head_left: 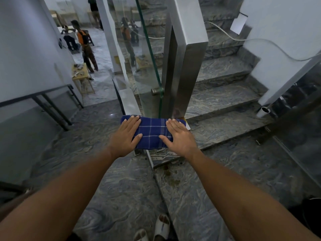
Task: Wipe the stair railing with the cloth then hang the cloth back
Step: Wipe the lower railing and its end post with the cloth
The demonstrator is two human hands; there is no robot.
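Note:
A dark blue cloth [152,131] with thin white checks lies folded over the near end of the steel stair railing [129,100]. My left hand [125,136] rests flat on the cloth's left part, fingers straight, thumb lying across the top. My right hand [180,138] lies flat on its right part in the same way. Neither hand curls around the cloth. The rail under the cloth is hidden. Just beyond stands a tall square steel post [184,66].
A glass panel [139,66] runs along the railing. Marble steps [225,94] lie on the right, with a white cable [271,42] along the wall. A dark metal rail [52,108] is at left. People stand by a small wooden table [81,75] on the floor beyond.

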